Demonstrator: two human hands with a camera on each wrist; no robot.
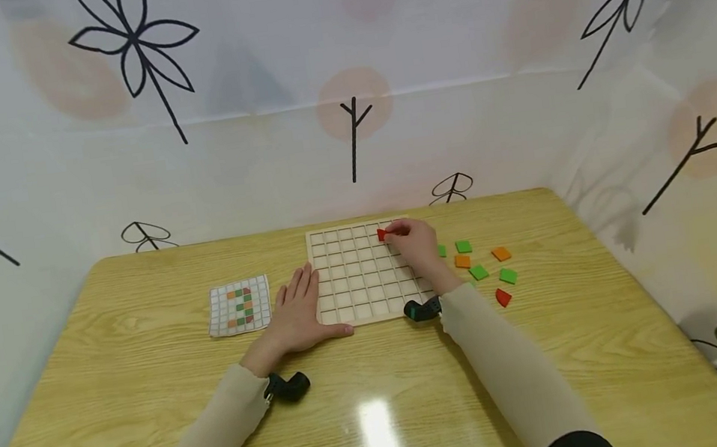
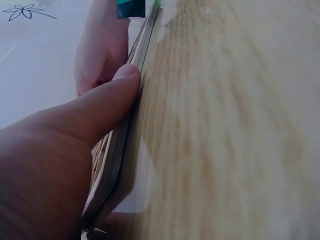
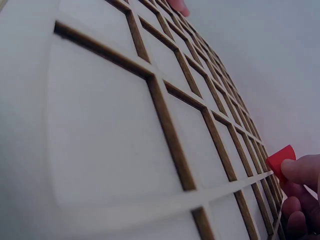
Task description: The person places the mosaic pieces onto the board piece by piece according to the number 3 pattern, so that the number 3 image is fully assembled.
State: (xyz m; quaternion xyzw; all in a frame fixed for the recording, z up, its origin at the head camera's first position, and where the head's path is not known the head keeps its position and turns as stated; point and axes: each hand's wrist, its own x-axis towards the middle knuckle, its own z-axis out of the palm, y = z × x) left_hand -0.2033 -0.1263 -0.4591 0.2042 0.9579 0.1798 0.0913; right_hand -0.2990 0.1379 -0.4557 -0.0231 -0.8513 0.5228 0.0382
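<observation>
A pale wooden grid board (image 1: 356, 275) with square cells lies on the table. Its lower left corner is under my left hand (image 1: 298, 317), whose fingers are straight and spread along the left side. In the left wrist view the thumb (image 2: 112, 97) lies against the board's near edge. My right hand (image 1: 417, 247) pinches a red piece (image 3: 280, 161) with a curved side between thumb and fingertips. That piece is over the board's upper right cells; whether it touches them I cannot tell. No other piece shows on the grid, though the right hand and wrist hide part of its right side.
Left of the board lies a printed grid card (image 1: 239, 306) with coloured cells. Several loose pieces are scattered to the right: green squares (image 1: 478, 273), orange squares (image 1: 501, 254) and a red piece (image 1: 503, 297). A patterned cloth (image 1: 296, 164) hangs behind the wooden table (image 1: 175, 429).
</observation>
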